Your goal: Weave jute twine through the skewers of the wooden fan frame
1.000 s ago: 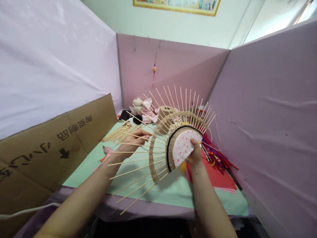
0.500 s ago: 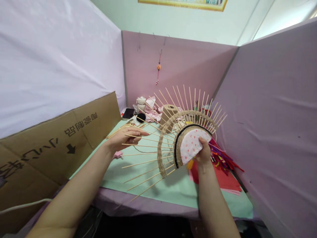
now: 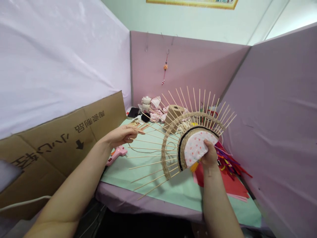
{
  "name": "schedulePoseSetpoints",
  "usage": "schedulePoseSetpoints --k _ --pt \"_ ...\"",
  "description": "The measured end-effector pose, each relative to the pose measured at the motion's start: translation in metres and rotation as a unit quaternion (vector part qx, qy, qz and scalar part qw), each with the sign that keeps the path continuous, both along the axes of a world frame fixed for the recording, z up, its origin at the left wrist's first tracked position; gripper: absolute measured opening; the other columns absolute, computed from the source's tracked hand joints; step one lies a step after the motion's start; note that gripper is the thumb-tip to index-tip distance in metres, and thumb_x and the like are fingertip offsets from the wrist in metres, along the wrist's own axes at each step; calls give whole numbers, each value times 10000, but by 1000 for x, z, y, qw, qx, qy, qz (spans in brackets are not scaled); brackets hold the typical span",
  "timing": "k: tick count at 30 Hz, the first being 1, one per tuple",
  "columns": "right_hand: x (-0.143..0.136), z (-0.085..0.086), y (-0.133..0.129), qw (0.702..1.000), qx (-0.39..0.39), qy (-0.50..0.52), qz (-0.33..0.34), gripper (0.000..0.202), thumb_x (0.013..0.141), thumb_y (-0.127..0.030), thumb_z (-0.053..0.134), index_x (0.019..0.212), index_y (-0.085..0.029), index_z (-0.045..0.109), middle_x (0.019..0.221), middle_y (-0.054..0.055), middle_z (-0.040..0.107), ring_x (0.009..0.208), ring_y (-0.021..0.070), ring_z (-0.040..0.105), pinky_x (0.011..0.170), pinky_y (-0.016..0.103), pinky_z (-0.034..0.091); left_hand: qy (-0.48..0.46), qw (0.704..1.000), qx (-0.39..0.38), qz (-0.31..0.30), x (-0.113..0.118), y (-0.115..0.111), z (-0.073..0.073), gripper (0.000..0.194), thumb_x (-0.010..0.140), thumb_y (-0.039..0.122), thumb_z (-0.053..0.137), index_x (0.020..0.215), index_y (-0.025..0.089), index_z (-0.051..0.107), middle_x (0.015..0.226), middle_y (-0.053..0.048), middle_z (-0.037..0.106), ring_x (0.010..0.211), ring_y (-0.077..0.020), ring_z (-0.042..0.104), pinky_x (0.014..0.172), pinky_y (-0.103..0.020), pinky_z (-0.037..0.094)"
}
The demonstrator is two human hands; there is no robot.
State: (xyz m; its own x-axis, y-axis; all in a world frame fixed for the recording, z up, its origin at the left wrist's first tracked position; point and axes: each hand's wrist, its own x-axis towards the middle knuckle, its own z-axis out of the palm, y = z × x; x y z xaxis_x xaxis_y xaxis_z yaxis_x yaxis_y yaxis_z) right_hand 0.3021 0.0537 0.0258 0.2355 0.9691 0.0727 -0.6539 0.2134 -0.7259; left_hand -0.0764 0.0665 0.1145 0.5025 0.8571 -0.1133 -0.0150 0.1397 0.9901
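Note:
A half-round woven fan frame [image 3: 196, 148] is held up above the table, with thin wooden sticks radiating from it. Its core is white fabric with pink spots, edged by twine and a black band; a second twine band runs farther out. My right hand [image 3: 209, 153] grips the fabric core at its lower right, thumb on the front. On the left side, my left hand [image 3: 122, 135] has its thumb and forefinger closed at the outer end of one stick. Below that hand lies a pink glue gun [image 3: 117, 155], partly covered by the wrist.
A twine roll [image 3: 174, 116], a lidded jar [image 3: 146, 103] and pink cloth [image 3: 158, 114] stand behind the fan. Loose sticks [image 3: 140, 125] lie beyond my left hand. Red sheets [image 3: 230, 183] and colourful strips [image 3: 229, 162] are at right. Cardboard [image 3: 66, 142] borders the left.
My left hand has shifted slightly left and outward to a stick's end, its fingers now pinched together. The glue gun shows more. The whole view has shifted a little, with the fan still held.

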Motion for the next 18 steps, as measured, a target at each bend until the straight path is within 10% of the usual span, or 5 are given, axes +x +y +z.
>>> schedulePoseSetpoints --k 18 --pt "6 3 -3 1000 -16 16 -13 245 689 -176 615 929 -204 655 778 -2 749 745 210 724 791 369 599 19 992 44 116 -2 -17 8 167 652 229 704 730 155 576 497 91 326 412 -12 216 405 -159 131"
